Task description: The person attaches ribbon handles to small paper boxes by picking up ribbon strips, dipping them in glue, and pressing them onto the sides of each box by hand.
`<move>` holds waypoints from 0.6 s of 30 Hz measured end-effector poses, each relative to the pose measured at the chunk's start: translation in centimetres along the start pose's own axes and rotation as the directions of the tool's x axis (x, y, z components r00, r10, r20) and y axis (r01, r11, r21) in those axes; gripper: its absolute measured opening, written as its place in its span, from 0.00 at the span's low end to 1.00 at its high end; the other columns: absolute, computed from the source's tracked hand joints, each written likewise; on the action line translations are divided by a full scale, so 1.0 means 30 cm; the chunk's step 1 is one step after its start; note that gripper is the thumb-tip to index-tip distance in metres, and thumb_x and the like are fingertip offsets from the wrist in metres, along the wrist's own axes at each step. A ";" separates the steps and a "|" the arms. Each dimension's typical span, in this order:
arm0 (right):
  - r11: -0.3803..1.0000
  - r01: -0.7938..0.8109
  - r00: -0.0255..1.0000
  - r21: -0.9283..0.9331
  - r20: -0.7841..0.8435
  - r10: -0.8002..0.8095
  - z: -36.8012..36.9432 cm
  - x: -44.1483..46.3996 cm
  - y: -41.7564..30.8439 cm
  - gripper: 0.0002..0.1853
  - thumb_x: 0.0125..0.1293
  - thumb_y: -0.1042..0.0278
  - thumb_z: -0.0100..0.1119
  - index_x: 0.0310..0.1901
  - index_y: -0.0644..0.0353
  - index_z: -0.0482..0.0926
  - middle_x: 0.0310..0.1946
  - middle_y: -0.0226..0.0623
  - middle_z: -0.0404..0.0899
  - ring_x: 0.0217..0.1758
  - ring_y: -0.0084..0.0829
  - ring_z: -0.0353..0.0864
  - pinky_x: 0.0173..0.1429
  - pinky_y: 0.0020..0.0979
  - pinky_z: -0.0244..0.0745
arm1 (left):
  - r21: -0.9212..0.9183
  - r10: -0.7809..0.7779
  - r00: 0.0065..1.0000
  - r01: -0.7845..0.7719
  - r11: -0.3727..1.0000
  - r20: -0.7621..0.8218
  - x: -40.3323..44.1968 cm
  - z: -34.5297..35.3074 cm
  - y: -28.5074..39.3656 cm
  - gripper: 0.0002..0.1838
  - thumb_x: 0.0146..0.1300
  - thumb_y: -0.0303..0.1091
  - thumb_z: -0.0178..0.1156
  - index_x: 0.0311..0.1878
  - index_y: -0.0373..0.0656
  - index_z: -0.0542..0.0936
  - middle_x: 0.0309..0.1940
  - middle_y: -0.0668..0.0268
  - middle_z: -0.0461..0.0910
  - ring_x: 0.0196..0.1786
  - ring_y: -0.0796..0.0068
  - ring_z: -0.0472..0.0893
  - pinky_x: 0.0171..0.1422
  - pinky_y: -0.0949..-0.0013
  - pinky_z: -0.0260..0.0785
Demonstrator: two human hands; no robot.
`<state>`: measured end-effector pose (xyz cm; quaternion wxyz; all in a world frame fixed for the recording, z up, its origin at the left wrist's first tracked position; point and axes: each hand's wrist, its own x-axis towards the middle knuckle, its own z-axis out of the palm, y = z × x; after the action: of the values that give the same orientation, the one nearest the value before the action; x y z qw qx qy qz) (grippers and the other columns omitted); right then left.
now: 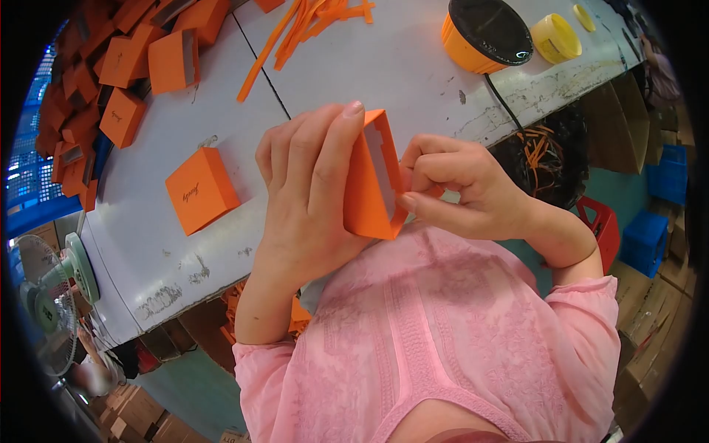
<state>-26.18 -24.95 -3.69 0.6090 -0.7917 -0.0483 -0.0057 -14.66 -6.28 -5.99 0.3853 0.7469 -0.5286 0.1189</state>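
Note:
An orange box [362, 196] is held up over the table's near edge, tilted, with its open side and pale inner lining facing right. My left hand [303, 173] grips it from the left, fingers along its outer side. On the other side, my right hand [469, 184] is closed, thumb and forefinger pinching the box's right rim. Another orange box [201, 190] with dark script lettering lies on the table left of my left hand.
Many orange boxes [122, 63] are heaped at the far left beside a blue crate [26, 181]. Orange strips [306, 29], an orange pot with dark contents [491, 33] and a yellow tub [555, 38] stand at the back. A fan [48, 303] is at left; a black bag [543, 166] hangs right.

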 end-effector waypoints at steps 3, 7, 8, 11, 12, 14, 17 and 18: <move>0.999 0.006 1.000 -0.034 -0.024 -0.007 0.008 0.000 -0.003 0.09 0.65 0.77 0.63 0.30 0.69 0.74 0.34 0.38 0.76 0.30 0.27 0.79 0.34 0.27 0.76 | 0.045 0.018 1.000 -0.018 0.999 -0.009 0.005 -0.010 0.013 0.48 0.42 0.42 0.78 0.69 0.41 0.69 0.60 0.59 0.73 0.60 0.57 0.73 0.64 0.53 0.59; 0.995 -0.009 0.999 -0.099 -0.042 0.005 0.016 -0.004 -0.008 0.09 0.64 0.76 0.63 0.30 0.68 0.73 0.29 0.37 0.75 0.28 0.28 0.79 0.33 0.28 0.76 | 0.093 0.038 0.999 -0.035 0.995 -0.038 -0.001 -0.013 0.030 0.44 0.45 0.41 0.76 0.67 0.41 0.72 0.59 0.59 0.74 0.59 0.58 0.74 0.63 0.53 0.59; 0.986 -0.040 0.999 -0.163 -0.020 0.038 0.008 -0.003 -0.006 0.08 0.63 0.76 0.63 0.30 0.67 0.73 0.27 0.37 0.74 0.27 0.27 0.78 0.33 0.29 0.75 | 0.125 0.030 0.999 -0.027 0.992 -0.016 0.001 -0.021 0.036 0.43 0.46 0.41 0.76 0.67 0.41 0.72 0.59 0.60 0.74 0.58 0.58 0.75 0.63 0.54 0.59; 0.993 -0.121 0.993 0.009 -0.006 0.121 0.012 0.006 0.010 0.09 0.64 0.73 0.63 0.31 0.66 0.73 0.23 0.38 0.75 0.25 0.25 0.76 0.31 0.29 0.72 | 0.191 0.034 0.999 -0.037 0.981 0.019 0.002 -0.029 0.041 0.40 0.47 0.40 0.74 0.66 0.41 0.73 0.59 0.60 0.75 0.58 0.59 0.75 0.62 0.54 0.59; 0.981 -0.145 0.989 0.129 -0.003 0.146 0.019 0.008 0.018 0.09 0.64 0.71 0.63 0.31 0.66 0.74 0.22 0.38 0.75 0.25 0.25 0.75 0.30 0.30 0.71 | 0.224 0.043 0.999 -0.049 0.973 0.031 0.001 -0.028 0.042 0.39 0.48 0.39 0.74 0.66 0.42 0.73 0.59 0.60 0.75 0.58 0.60 0.75 0.62 0.54 0.59; 0.972 -0.185 0.983 0.145 0.012 0.185 0.032 0.013 0.033 0.12 0.67 0.67 0.63 0.31 0.66 0.75 0.22 0.38 0.77 0.24 0.22 0.73 0.28 0.29 0.69 | 0.235 0.080 0.996 -0.086 0.968 0.035 -0.002 -0.018 0.037 0.41 0.47 0.40 0.75 0.66 0.42 0.72 0.59 0.60 0.74 0.58 0.60 0.75 0.63 0.55 0.59; 0.974 -0.219 0.969 -0.054 0.101 0.224 0.001 0.017 0.035 0.11 0.69 0.66 0.63 0.32 0.66 0.79 0.21 0.34 0.78 0.23 0.19 0.71 0.28 0.26 0.67 | 0.160 0.035 0.999 -0.039 0.986 0.028 -0.008 -0.014 0.030 0.46 0.42 0.40 0.77 0.68 0.42 0.70 0.60 0.59 0.74 0.59 0.59 0.75 0.63 0.55 0.59; 0.962 -0.225 0.951 -0.152 0.181 0.251 -0.023 0.020 0.031 0.09 0.69 0.69 0.63 0.32 0.65 0.82 0.21 0.31 0.79 0.23 0.18 0.69 0.28 0.25 0.66 | 0.074 -0.048 0.999 0.046 0.996 0.022 -0.011 -0.018 0.029 0.50 0.40 0.40 0.79 0.70 0.42 0.68 0.60 0.59 0.74 0.60 0.58 0.74 0.64 0.54 0.59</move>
<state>-25.48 -25.82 -4.37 0.5447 -0.8261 -0.0122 0.1438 -15.43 -5.80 -5.42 0.3539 0.7741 -0.5109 0.1201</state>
